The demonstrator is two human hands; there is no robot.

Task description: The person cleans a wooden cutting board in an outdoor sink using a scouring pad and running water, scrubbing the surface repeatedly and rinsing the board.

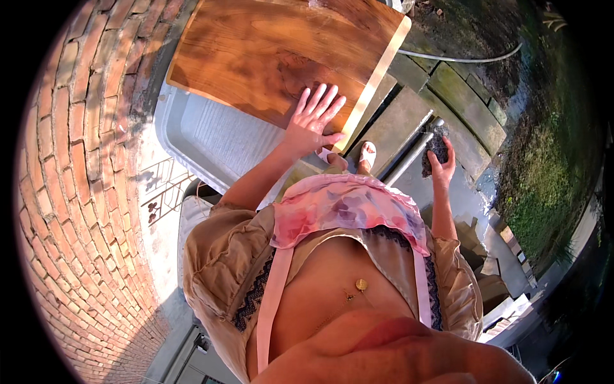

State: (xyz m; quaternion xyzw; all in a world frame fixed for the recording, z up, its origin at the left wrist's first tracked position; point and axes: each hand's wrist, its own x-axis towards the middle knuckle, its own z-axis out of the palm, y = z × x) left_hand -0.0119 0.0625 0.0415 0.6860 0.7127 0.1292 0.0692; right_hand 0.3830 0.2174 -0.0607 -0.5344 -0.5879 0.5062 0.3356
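Note:
A large brown wooden board (256,57) with a pale edge strip lies tilted across a light-grey ribbed sink (211,131). My left hand (316,115) is flat on its near corner, fingers spread and nothing in them. Off to the right of the board, my right hand (443,165) curls round a dark grey, rough-textured scouring pad (437,146). The pad is apart from the board, next to a grey pipe (409,158). The fingers on the pad's far side are partly hidden.
A brick wall (77,160) rises on the left. Stone slabs (400,121) and a mossy bank (537,173) lie to the right, with a thin pale hose (480,59) at the far right. My sandalled foot (368,153) shows below the board.

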